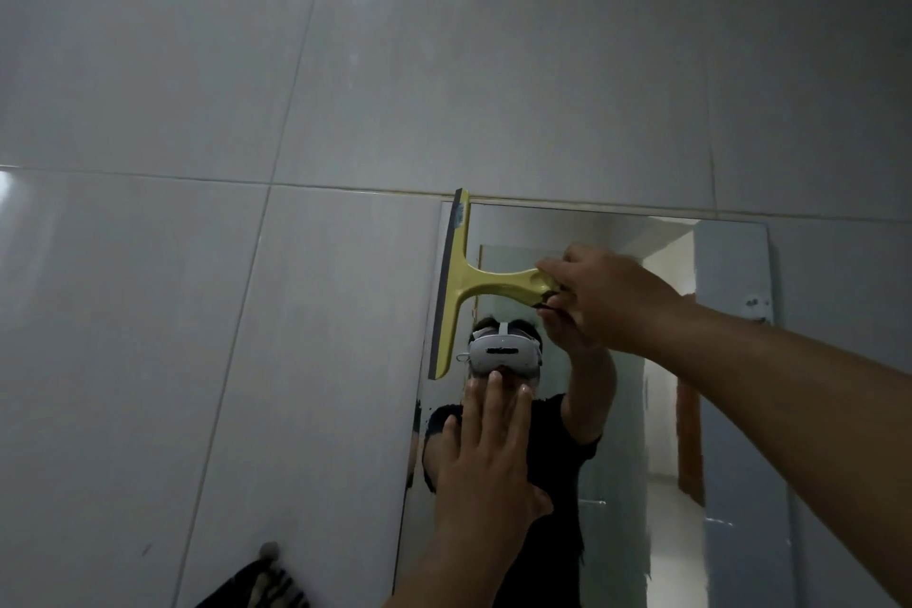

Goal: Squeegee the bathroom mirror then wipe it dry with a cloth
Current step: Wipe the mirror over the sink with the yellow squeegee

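Observation:
A rectangular mirror (730, 385) hangs on the white tiled wall. A yellow squeegee (461, 281) lies against the mirror's upper left edge, its grey blade upright along that edge and its top just above the mirror's top corner. My right hand (607, 296) grips the squeegee's handle from the right. My left hand (488, 449) rests flat on the glass lower down, fingers spread and pointing up. The mirror reflects a person in a dark shirt with a white headset. No wiping cloth can be identified for sure.
Glossy white wall tiles (197, 311) surround the mirror, with a lamp's glare at the top. A wall hook (270, 549) at the bottom left holds a dark striped fabric (261, 590). A small fitting (755, 304) shows near the mirror's right edge.

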